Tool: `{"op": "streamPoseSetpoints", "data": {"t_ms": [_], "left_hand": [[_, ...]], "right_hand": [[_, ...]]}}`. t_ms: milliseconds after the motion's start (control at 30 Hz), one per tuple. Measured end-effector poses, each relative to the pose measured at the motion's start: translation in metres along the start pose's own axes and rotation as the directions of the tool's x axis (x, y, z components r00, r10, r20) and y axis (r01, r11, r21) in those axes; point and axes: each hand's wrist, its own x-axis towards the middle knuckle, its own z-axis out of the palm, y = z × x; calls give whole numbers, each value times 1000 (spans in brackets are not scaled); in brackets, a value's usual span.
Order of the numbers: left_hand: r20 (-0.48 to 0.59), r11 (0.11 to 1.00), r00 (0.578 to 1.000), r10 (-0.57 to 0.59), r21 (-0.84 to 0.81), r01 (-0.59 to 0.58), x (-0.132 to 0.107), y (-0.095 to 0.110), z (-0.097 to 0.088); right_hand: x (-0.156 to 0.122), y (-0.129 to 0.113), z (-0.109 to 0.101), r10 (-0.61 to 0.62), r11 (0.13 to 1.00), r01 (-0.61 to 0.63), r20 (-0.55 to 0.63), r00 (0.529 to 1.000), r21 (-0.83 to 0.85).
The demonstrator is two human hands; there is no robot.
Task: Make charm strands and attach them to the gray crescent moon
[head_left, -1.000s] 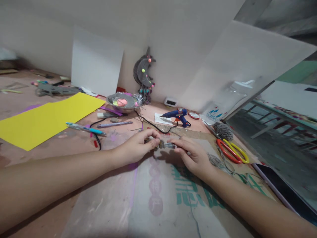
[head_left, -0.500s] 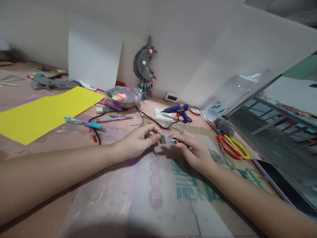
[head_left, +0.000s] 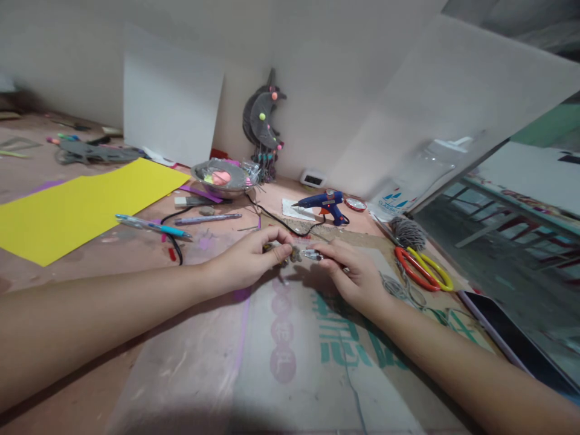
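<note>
My left hand (head_left: 251, 261) pinches a small dark grey-brown piece (head_left: 294, 255) between thumb and fingers, low over the printed cardboard sheet (head_left: 344, 356). My right hand (head_left: 356, 279) faces it and grips a small metal-tipped tool (head_left: 313, 255) whose shiny tip touches that piece. Both forearms rest on the table. What the small piece is, I cannot tell.
A blue glue gun (head_left: 324, 206) lies behind the hands, its black cord (head_left: 272, 219) running left. Red and yellow scissors (head_left: 423, 269) and grey yarn (head_left: 408, 232) are to the right, near a dark tablet (head_left: 512, 338). Yellow paper (head_left: 77, 208), pens (head_left: 151, 226) and a bowl (head_left: 222, 179) lie left. A moon decoration (head_left: 263, 124) leans on the wall.
The hands stay together on the small piece with only slight finger shifts. The camera has drifted a little, so the table contents sit slightly differently.
</note>
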Motion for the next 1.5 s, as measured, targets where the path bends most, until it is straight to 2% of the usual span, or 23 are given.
{"op": "streamPoseSetpoints", "data": {"t_ms": [167,600,900,1167,1500], "left_hand": [[12,1000,1000,-2,9,1,0,3,0],[4,999,1000,-3,35,3,0,4,0],[58,999,998,-14,-32,16,0,1,0],[-116,992,991,68,111,-55,-1,5,-1],[-160,948,975,154,303,-100,-4,12,0]], "right_hand": [[0,0,0,-28,999,28,19,999,24],[-1,-1,0,0,998,-2,29,1000,58],[-2,0,2,-16,997,13,36,999,80],[-2,1,1,33,998,-33,-2,999,53],[-1,0,2,25,998,-25,0,1000,62]]}}
